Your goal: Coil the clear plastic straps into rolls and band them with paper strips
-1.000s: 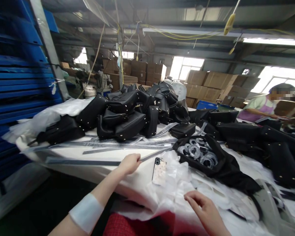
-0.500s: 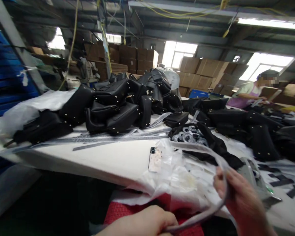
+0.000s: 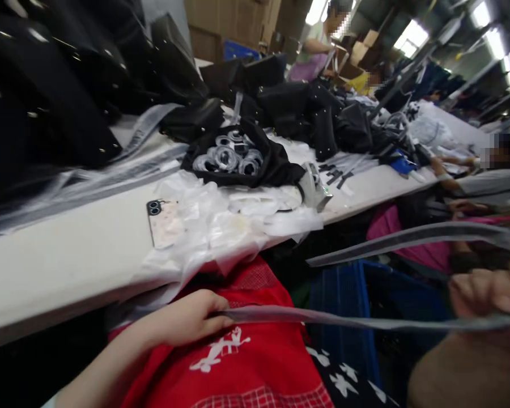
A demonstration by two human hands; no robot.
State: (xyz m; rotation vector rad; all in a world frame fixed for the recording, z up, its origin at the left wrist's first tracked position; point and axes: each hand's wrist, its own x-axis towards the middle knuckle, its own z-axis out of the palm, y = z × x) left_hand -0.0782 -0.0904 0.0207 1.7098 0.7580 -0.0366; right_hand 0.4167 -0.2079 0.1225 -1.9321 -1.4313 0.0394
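Note:
A long greyish, translucent strip point(image 3: 323, 318) is stretched across my lap between my two hands. Its near end is pinched in the fingers of my left hand point(image 3: 187, 320), which rests over a red apron point(image 3: 259, 351) with a white print. At the far right, cut off by the frame edge, my right hand point(image 3: 488, 294) is closed around the strip. From there the strip loops back, and its loose end point(image 3: 348, 255) hangs in the air over a blue crate point(image 3: 344, 306).
The white table point(image 3: 68, 260) carries a phone point(image 3: 164, 224), crumpled clear plastic point(image 3: 208, 215), a black cloth holding rolled clear straps point(image 3: 227, 158), and a grey tape dispenser-like device point(image 3: 314, 187). Black bags point(image 3: 46, 96) are piled behind. Co-workers sit at right and one stands beyond.
The view has turned to the right. My right hand has moved away from my left, pulling the curved strip out straight, and its loose end has come off the table.

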